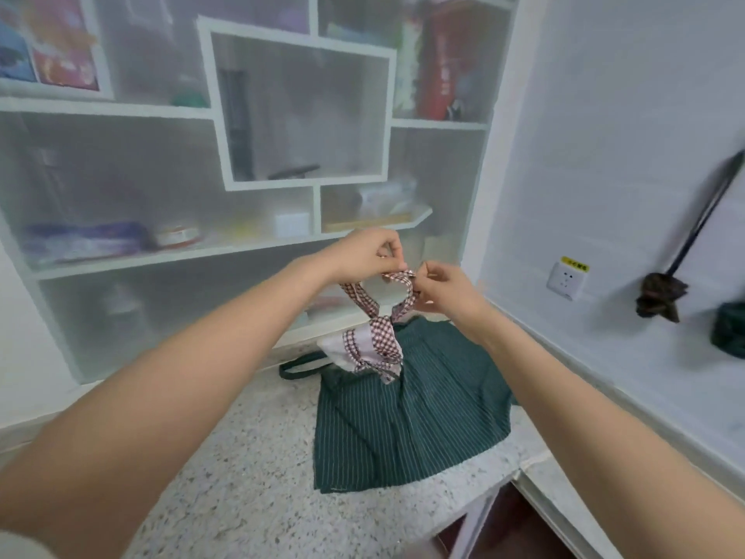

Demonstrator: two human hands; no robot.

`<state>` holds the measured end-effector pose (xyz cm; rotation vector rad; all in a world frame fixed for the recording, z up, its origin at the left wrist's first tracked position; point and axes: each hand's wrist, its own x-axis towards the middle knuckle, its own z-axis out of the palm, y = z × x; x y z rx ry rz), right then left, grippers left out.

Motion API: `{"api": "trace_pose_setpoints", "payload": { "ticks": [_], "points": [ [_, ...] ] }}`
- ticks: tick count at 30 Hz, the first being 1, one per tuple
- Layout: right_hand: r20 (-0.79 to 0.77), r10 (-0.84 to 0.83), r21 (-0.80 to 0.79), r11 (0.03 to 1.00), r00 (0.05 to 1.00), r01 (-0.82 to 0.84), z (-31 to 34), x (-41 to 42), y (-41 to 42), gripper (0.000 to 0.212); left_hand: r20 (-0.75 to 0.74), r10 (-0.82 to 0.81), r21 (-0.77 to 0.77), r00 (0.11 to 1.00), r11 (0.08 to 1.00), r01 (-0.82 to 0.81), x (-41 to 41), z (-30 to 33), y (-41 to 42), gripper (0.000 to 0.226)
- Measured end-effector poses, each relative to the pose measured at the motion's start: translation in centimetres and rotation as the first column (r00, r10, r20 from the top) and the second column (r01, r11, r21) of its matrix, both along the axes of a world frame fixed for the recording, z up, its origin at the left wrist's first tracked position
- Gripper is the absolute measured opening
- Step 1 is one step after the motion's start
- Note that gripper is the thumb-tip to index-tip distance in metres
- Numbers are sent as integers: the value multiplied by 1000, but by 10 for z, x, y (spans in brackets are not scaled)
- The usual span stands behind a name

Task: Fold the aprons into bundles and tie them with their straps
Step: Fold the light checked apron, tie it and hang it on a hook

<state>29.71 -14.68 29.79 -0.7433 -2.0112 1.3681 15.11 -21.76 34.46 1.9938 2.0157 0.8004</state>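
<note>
A small folded bundle of white apron with red-checked trim (pixel 371 346) hangs in the air from its checked strap (pixel 399 278). My left hand (pixel 369 252) pinches the strap from the left. My right hand (pixel 445 290) pinches it from the right, so the strap forms a loop between them. Below the bundle a dark green pinstriped apron (pixel 407 413) lies spread on the speckled counter (pixel 242 478). Its green strap (pixel 300 367) trails off to the left.
White wall shelves (pixel 258 252) with blurred boxes and jars stand behind the counter. At the right are a white wall with a socket (pixel 566 278), a dark duster (pixel 661 294) leaning on it, and a dark green object (pixel 729 330). The counter's edge drops off at lower right.
</note>
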Motion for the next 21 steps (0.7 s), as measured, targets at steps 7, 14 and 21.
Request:
{"api": "trace_pose_setpoints", "payload": {
  "ticks": [7, 14, 21],
  "points": [
    [239, -461, 363, 859, 855, 361, 22, 79, 23, 27, -353, -26, -56, 935, 998, 6, 49, 40, 26, 7],
    [298, -703, 517, 688, 646, 510, 39, 194, 57, 25, -140, -148, 124, 979, 978, 165, 161, 57, 97, 13],
    [-216, -642, 92, 737, 736, 670, 71, 294, 89, 13, -118, -287, 126, 951, 945, 301, 304, 78, 174, 14]
  ]
}}
